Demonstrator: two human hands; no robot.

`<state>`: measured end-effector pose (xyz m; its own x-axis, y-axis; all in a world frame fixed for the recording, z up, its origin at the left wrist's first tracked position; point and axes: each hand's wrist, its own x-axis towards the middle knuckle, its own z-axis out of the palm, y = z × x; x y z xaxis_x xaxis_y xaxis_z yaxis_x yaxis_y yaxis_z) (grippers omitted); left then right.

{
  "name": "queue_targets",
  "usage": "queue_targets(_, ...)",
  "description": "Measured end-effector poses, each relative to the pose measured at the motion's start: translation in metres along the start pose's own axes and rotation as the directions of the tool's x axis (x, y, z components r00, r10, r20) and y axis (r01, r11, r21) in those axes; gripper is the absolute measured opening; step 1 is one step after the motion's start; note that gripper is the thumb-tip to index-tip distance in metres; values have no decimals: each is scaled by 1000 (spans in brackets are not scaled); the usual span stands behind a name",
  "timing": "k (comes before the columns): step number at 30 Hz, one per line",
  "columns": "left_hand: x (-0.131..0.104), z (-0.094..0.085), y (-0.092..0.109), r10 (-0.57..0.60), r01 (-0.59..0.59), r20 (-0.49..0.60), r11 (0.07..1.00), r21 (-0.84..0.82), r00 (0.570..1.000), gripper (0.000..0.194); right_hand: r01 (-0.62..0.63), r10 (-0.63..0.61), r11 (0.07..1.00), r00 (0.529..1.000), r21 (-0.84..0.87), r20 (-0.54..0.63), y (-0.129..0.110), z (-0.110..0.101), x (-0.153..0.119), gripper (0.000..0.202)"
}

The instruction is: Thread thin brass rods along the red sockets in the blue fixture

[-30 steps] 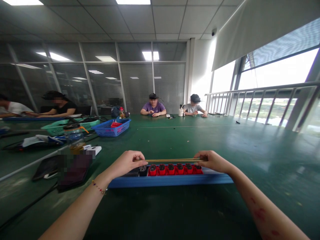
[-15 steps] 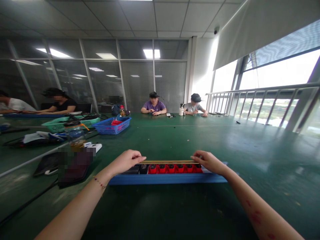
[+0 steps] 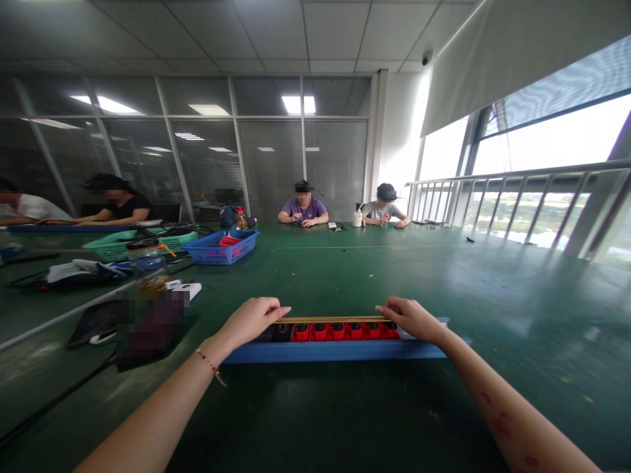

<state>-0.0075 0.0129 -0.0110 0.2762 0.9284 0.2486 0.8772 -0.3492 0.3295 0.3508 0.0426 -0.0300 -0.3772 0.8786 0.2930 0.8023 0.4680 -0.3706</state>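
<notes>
A long blue tray (image 3: 335, 351) lies in front of me on the green table. Several red pieces with black tops (image 3: 336, 331) stand in a row in it, with black pieces (image 3: 282, 332) at their left. Thin yellowish strips (image 3: 332, 320) run along the tray's far side. My left hand (image 3: 259, 314) is closed in a pinch at the strips' left end. At their right end my right hand (image 3: 407, 314) pinches them too, its wrist over the tray's right part. Something whitish (image 3: 405, 334) shows in the tray under my right hand.
To the left are a dark pouch (image 3: 152, 328), a bottle (image 3: 148, 263), a white device (image 3: 190, 290), a blue basket (image 3: 221, 248) with red items and a green basket (image 3: 116, 245). People sit at the table's far side and far left.
My left hand has shifted very slightly to the right, its wrist turned so that more of the bracelet shows. My right hand is nearly where it was.
</notes>
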Motion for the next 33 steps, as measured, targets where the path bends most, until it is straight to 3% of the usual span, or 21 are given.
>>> queue_targets(4, 2, 3, -5, 2, -1, 17, 999, -33, 1000, 47, 12, -16, 998, 998, 61, 58, 2, -1, -1, 47)
queue_targets(10, 0, 5, -6, -4, 15, 84, 991, -131, 996, 48, 67, -68, 997, 996, 23, 49, -1, -2, -2, 48)
queue_targets(19, -5, -13, 9, 143, -133, 74, 983, -130, 987, 36, 118, -116, 990, 993, -72, 32, -2, -6, -5, 45)
queue_targets(25, -8, -20, 10, 152, -138, 99, 981, -139, 983, 33, 120, -118, 991, 992, -55, 33, -2, -7, -6, 44)
queue_targets(30, -7, -20, 10, 164, -157, 73, 983, -94, 984, 30, 128, -127, 991, 992, -46, 27, 0, -7, -5, 44)
queue_targets(33, -5, -21, 11, 209, -208, -11, 978, 17, 978, 27, 124, -124, 992, 992, -10, 30, 1, -7, -5, 44)
